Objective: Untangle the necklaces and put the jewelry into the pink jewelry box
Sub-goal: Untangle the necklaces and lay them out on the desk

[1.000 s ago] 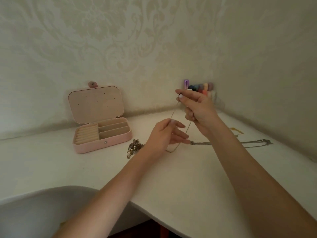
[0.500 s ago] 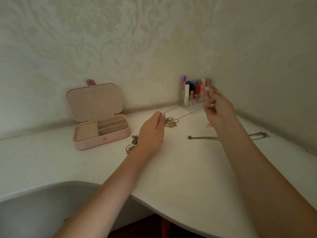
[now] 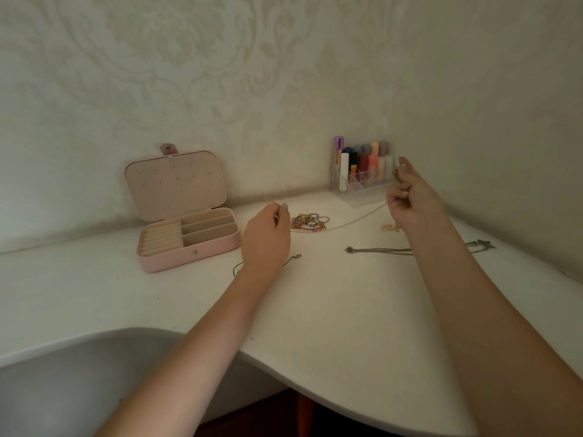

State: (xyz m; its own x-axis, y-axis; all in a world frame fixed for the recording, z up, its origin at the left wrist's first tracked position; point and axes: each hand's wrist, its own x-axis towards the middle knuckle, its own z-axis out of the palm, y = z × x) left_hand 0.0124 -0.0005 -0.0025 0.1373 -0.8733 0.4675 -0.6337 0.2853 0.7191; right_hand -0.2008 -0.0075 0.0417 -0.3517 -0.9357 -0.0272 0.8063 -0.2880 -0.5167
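Head view of a white desk [image 3: 331, 310] set into a papered corner. The left hand [image 3: 266, 238] and the right hand [image 3: 410, 200] are raised above the desk and well apart, with a thin pale chain [image 3: 359, 218] strung between them; it sags toward the desk near its middle. The left fingers [image 3: 282, 211] are pinched together on one end of the chain, and the right fingers [image 3: 401, 171] are pinched on the other end, the remaining right fingers curled in. The pink jewelry box [image 3: 189, 238] stands open at left, lid upright against the wall, its slotted compartments holding nothing that can be made out. A cluster of rings and a red cord bracelet [image 3: 309, 220] lies just right of the left hand. A dark chain necklace [image 3: 378, 250] lies stretched across the desk under the right forearm. Another thin chain with a clasp [image 3: 295, 257] lies beneath the left wrist. A small gold piece [image 3: 388, 228] rests near the right wrist. A clear organiser of cosmetic tubes [image 3: 362, 171] stands in the corner.
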